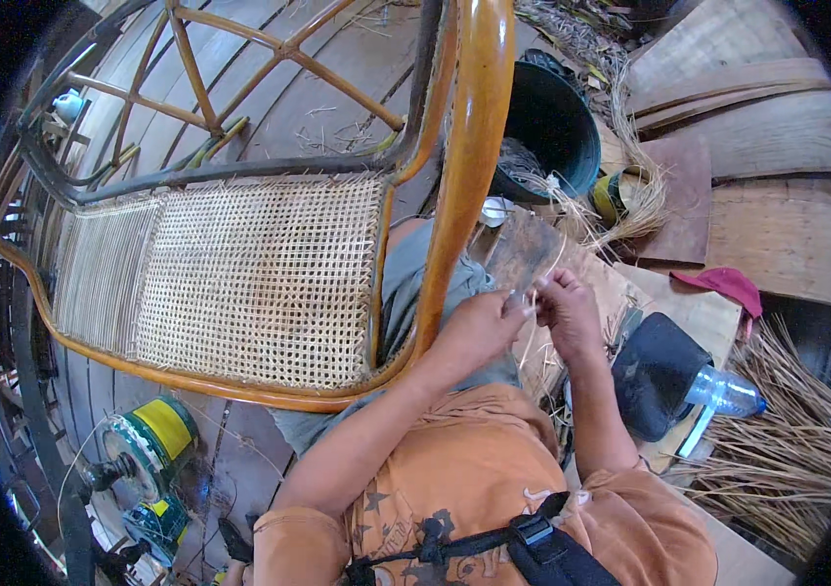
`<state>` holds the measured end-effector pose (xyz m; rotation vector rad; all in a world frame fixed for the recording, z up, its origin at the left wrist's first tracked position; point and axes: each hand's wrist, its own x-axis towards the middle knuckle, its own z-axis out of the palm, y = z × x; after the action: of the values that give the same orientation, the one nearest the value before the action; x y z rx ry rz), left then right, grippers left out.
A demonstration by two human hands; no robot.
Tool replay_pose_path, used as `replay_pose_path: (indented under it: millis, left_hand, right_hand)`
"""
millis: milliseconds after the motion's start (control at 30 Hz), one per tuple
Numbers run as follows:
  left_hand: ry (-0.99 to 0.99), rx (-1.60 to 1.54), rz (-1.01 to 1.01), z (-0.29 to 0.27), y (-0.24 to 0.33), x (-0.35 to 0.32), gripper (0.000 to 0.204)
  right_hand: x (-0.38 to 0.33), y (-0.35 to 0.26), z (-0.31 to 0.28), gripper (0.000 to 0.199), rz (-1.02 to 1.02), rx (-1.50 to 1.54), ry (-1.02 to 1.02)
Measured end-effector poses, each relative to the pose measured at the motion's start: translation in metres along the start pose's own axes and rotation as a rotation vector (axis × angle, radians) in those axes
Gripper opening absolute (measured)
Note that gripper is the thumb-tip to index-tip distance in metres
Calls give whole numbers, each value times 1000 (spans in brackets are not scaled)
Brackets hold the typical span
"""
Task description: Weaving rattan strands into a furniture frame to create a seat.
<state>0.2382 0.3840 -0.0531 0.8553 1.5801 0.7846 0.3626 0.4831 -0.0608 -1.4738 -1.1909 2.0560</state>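
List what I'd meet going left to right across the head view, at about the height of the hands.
Woven cane panel → glossy brown curved frame pole → left hand → right hand → red cap.

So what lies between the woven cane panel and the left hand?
From panel to left hand, the head view shows a thin rail, grey trousers and a thick glossy brown rail.
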Motion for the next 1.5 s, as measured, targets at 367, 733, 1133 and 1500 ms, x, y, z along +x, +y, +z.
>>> replay_pose_path:
  millis: [367, 733, 1133, 1500]
  left_hand:
    - [10, -232, -136, -33, -11, -61, 28]
    - [163, -279, -436, -95, -65, -203, 14]
    - [959, -94, -381, -139, -141, -251, 19]
    - [660, -611, -176, -122, -74, -79, 27]
  right_hand:
    - [-5, 17, 42, 9, -53, 95, -91]
    - [66, -4, 24, 7, -203, 4, -1]
    - [21, -49, 40, 13, -518, 168, -104]
    - [96, -19, 159, 23, 225, -437, -956]
